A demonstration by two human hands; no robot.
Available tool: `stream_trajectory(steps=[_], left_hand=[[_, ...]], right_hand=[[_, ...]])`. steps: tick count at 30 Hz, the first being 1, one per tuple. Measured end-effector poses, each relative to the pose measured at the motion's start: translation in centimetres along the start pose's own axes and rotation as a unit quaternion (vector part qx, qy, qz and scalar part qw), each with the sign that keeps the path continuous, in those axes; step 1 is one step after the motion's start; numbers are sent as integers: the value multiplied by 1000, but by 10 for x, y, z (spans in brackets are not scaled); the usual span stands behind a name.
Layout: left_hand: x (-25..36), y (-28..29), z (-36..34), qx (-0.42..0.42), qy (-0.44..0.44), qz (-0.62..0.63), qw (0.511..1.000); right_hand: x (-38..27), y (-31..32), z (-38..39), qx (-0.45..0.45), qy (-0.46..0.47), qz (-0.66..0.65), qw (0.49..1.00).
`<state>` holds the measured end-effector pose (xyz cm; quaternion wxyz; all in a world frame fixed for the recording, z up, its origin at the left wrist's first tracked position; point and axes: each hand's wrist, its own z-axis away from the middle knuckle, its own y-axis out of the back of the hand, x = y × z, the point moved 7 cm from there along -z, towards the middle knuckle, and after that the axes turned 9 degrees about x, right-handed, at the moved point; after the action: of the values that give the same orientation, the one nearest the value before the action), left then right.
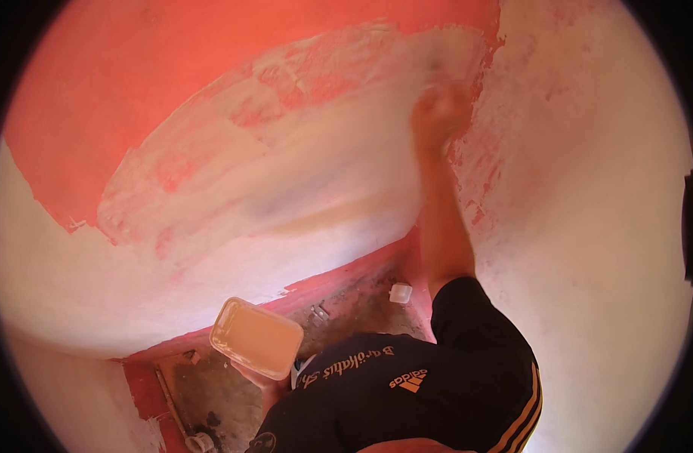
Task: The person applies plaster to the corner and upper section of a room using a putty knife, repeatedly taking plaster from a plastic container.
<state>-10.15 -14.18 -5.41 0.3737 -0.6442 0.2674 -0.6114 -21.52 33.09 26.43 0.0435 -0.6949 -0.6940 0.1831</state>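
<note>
Left hand (pixel 257 379) grips a cream rectangular tub (pixel 256 337) from below, low at centre over the dirty floor (pixel 210 392). Right hand (pixel 437 113) is raised, blurred, pressed against the red wall (pixel 135 83) at the white putty patch (pixel 301 166); its grip is unclear.

The right hand (pixel 437 113), blurred, presses at one o'clock against the half-whitened red wall (pixel 301 158), while the left hand (pixel 259 377) holds a putty-filled tray (pixel 256 337) at seven o'clock.
</note>
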Motion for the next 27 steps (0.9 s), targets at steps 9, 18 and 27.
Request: stream_trajectory(steps=[9, 18, 27], left_hand=[[6, 30, 4, 24, 1, -13, 1000], [2, 18, 1, 15, 13, -19, 1000], [-2, 14, 2, 28, 45, 4, 999]], right_hand=[[-30, 21, 14, -5, -116, -172, 978], [-125, 11, 29, -134, 40, -216, 966], [37, 20, -10, -7, -57, 48, 997]])
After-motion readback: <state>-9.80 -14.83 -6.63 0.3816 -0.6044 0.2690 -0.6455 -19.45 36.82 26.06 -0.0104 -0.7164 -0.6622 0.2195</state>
